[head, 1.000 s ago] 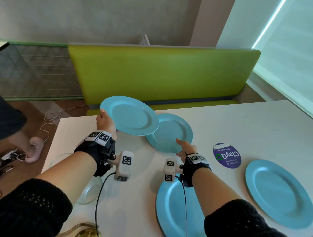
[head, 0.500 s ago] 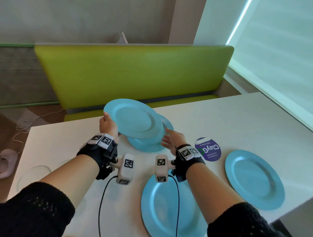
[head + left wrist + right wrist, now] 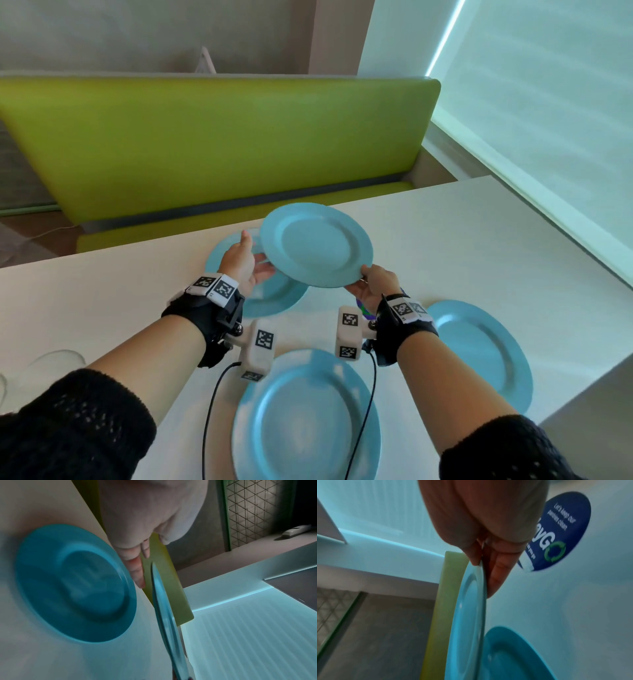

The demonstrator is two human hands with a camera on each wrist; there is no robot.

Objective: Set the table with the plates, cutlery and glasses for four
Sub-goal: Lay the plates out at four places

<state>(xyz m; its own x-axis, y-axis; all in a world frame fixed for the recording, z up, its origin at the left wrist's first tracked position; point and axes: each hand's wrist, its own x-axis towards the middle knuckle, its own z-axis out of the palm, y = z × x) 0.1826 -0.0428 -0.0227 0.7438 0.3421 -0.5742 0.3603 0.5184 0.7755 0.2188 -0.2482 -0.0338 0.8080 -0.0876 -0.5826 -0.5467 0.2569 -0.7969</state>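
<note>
Plate handoff: the raised plate (image 3: pixel 317 245) has passed from the left hand (image 3: pixel 239 262), now open, to the right hand (image 3: pixel 371 286), which pinches its rim.
Keep it level over the table (image 3: pixel 479 240), clear of the plate below (image 3: pixel 274 301), and land it at the empty far-right spot.

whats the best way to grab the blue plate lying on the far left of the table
Take the far-left blue plate by its flat outer rim, coming from its near left edge: thumb on top, fingers slid under the lip. The rim is broad and thin, the centre sunken. The lifted plate, pinched by the right hand, overhangs its right side, so that side looks blocked.
</note>
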